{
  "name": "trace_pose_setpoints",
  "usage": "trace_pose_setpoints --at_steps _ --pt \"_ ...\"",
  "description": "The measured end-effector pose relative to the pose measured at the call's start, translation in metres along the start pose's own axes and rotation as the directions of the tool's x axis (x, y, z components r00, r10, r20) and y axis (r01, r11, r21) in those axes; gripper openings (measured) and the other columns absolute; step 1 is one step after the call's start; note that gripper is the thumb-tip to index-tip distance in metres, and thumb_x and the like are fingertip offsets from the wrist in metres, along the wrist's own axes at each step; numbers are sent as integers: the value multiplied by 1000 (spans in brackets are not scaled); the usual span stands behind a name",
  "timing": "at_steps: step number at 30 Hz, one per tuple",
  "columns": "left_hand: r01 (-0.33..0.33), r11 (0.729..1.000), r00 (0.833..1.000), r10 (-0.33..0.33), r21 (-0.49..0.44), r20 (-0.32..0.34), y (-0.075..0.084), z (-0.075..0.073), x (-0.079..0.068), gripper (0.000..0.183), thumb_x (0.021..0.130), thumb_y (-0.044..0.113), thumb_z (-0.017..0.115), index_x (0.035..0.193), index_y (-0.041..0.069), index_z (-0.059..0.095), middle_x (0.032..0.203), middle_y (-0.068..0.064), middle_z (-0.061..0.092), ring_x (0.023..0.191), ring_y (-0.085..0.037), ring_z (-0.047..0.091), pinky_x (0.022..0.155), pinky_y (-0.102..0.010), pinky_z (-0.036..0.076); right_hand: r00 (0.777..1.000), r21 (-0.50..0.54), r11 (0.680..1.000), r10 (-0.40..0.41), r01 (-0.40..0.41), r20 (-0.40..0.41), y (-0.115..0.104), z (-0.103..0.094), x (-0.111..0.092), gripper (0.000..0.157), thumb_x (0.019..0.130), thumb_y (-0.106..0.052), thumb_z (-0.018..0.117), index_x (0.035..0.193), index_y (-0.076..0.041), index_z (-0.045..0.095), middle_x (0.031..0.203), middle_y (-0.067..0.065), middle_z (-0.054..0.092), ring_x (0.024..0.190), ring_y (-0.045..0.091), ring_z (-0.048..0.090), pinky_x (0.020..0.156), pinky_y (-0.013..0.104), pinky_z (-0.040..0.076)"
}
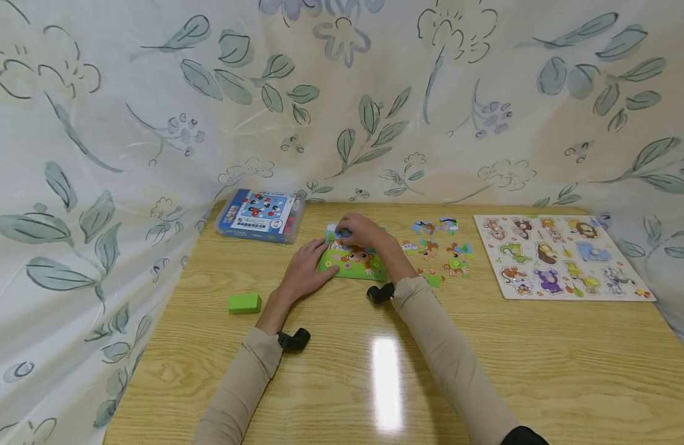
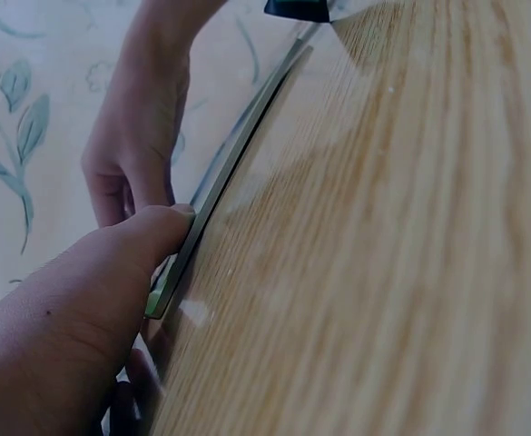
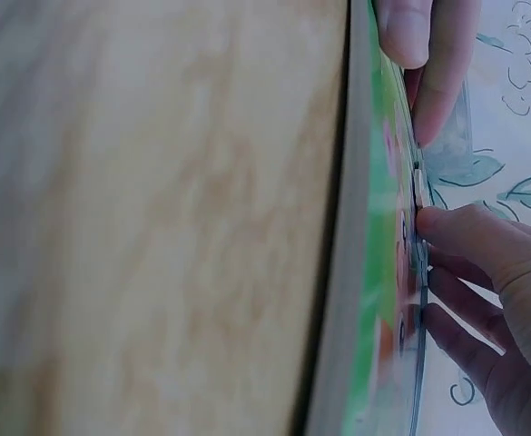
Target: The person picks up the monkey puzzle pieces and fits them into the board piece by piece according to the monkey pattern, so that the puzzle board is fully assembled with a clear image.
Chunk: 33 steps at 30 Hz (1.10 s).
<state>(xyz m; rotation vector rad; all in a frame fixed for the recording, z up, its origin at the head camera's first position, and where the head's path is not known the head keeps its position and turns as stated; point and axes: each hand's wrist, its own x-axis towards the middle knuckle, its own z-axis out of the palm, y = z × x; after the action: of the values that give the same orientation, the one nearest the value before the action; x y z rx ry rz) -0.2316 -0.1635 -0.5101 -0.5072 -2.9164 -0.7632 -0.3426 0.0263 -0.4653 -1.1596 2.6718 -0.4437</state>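
A jigsaw puzzle board [image 1: 350, 269] with a monkey picture on a green ground lies on the wooden table. My left hand [image 1: 305, 271] holds its left side, the thumb along the front left corner and the fingers at the left edge. Reaching over the board from the right, my right hand [image 1: 365, 232] has its fingertips bunched at the upper left part, pinching a small bluish puzzle piece [image 1: 344, 233] close on the surface. In the right wrist view, thumb and fingers meet the face of the board [image 3: 378, 263]. The right hand covers much of the board's upper part.
Several loose puzzle pieces [image 1: 457, 262] lie right of the board. Farther right is a white animal peg board [image 1: 553, 295]. A blue boxed set [image 1: 258, 213] stands at the back left, and a green block [image 1: 244, 303] sits left of my left wrist. A floral curtain [image 1: 342, 142] hangs behind.
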Motion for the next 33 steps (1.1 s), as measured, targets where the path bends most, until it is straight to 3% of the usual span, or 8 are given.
trace_pose_setpoints --at_steps 7,16,22,33 --pt "-2 1000 1000 2 7 -7 -1 1 0 68 92 48 59 145 8 45 154 -12 39 144 -33 33 116 -54 29 999 -129 991 -19 23 28 -6 1 -1 43 98 -23 58 140 -18 54 127 15 55 113 30 53 95 41 47" --pt "-5 1000 1000 6 14 -15 -1 2 0 68 92 48 59 144 8 46 153 -13 40 143 -33 35 115 -54 30 999 -135 991 -2 7 36 -8 3 -2 43 99 -24 56 142 -21 51 127 13 51 111 27 49 92 39 47" --pt "4 1000 1000 -4 4 7 -1 3 -2 69 92 49 58 145 7 45 154 -12 39 144 -33 34 117 -53 29 998 -100 995 24 -18 60 -9 5 -5 44 99 -24 55 142 -19 51 131 13 50 115 27 49 94 39 46" --pt "-4 1000 1000 4 17 -13 -1 2 0 69 91 49 60 143 5 46 151 -14 42 142 -32 36 116 -51 30 999 -125 992 -32 35 25 -19 1 -2 36 96 -16 61 131 -8 61 130 14 57 121 29 54 103 39 46"
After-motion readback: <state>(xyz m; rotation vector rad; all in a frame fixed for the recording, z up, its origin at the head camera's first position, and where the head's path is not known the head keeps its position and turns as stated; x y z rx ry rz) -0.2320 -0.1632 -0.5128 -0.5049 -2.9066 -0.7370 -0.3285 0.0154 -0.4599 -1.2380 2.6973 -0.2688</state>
